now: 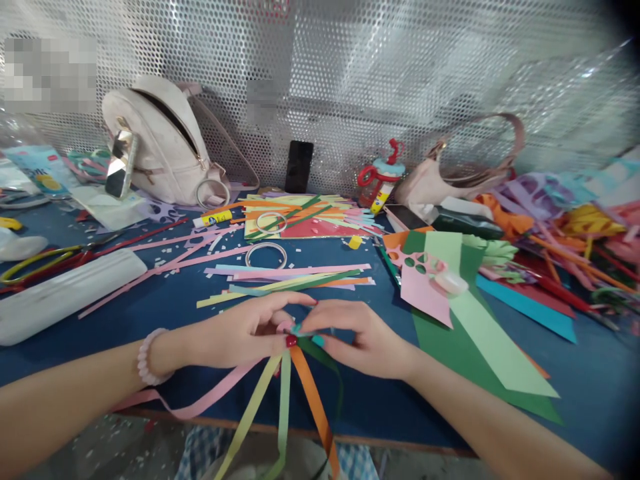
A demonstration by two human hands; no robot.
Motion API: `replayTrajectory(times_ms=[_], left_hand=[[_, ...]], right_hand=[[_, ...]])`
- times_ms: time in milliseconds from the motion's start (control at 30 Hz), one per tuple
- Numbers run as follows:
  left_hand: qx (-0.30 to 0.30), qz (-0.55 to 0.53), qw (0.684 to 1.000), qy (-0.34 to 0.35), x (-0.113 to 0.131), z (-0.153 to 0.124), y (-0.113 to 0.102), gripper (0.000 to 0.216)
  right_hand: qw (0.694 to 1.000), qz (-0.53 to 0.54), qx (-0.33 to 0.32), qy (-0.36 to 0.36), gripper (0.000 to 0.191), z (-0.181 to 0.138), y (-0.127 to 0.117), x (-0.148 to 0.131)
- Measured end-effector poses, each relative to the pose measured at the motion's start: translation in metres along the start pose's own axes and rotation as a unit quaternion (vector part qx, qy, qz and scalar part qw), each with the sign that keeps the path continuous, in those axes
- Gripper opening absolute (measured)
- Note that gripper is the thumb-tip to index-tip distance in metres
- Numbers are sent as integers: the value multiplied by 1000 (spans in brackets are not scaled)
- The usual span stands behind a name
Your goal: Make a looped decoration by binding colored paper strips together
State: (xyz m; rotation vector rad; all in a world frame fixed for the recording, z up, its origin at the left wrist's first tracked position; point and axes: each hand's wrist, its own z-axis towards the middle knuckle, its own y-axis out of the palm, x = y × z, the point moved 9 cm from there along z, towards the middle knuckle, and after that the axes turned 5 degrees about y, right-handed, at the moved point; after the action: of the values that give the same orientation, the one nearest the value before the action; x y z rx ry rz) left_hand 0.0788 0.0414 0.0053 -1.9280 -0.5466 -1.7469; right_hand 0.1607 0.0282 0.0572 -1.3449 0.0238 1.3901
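Note:
My left hand [240,333] and my right hand [355,337] meet at the near edge of a blue table [165,313], fingers pinched together on a bundle of coloured paper strips [290,393]. The pink, yellow, green and orange strips hang down from my fingertips over the table edge. A bead bracelet [145,357] sits on my left wrist. Just beyond my hands lies a loose pile of more paper strips [290,277].
Two tape rolls [266,253], a glue stick [213,219], scissors [45,257], a white case [65,290], a pale backpack [160,147], a dark phone [299,167] and a handbag [450,177] stand along the back. Green and pink paper sheets [465,313] and paper scraps lie at right.

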Motion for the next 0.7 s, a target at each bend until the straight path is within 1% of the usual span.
replayTrajectory(times_ms=[67,133,233,300,367,467,600,700], left_hand=[[5,3,1000,1,3,0,-3,44],[19,17,1000,-2,4,1,-8,38],[45,20,999,-16,-1,4,-19,20],[61,10,998,-30,-6,6,-26,14],[80,10,996,-40,-11,7,-34,16],[100,26,994,-43,-14,7,-44,18],[117,48,992,-29,-9,6,-52,21],[134,75,988,-12,-3,6,-56,23]], right_hand=[[998,25,30,45,18,-2,-8,9],[994,50,67,75,15,-4,-18,16],[987,76,103,92,10,-7,-29,23],[987,72,111,95,9,-7,-34,25],[988,49,110,96,11,-6,-37,24],[992,0,90,89,14,-4,-37,21],[994,-40,64,79,16,-3,-32,19],[993,-61,55,87,18,-3,-29,22]])
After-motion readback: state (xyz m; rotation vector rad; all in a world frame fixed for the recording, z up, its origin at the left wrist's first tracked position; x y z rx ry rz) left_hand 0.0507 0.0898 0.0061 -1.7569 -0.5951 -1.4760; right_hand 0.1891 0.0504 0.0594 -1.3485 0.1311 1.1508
